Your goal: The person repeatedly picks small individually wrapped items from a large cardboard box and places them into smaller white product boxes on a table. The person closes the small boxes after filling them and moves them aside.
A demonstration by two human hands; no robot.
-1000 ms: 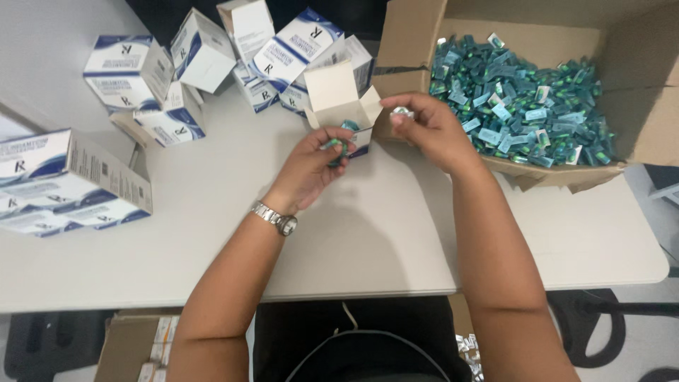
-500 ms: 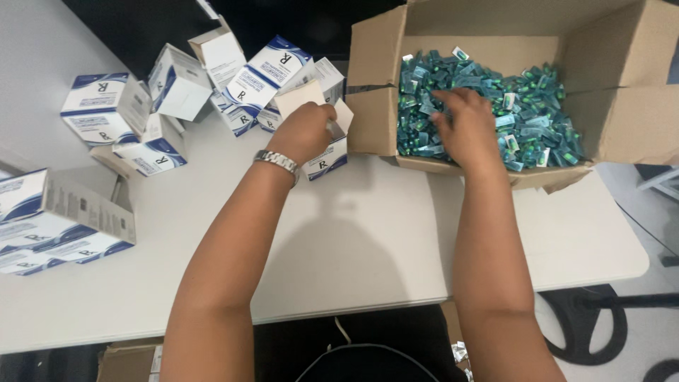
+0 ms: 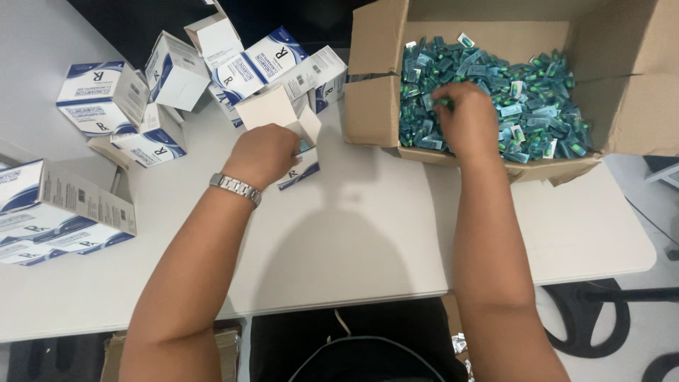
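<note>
On the white table, our left hand grips the open small carton at frame centre. Our right hand closes among green sachets in the cardboard box, upper right. We judge that a loose pinch could scatter sachets, or tip the carton.

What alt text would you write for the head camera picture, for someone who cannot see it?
Seen from above, a person's right hand digs into a cardboard box of small green-blue packets, while the left hand holds an open white carton on a white table. More white-and-blue cartons lie scattered left.

Both hands forward, fingers curled.
</note>
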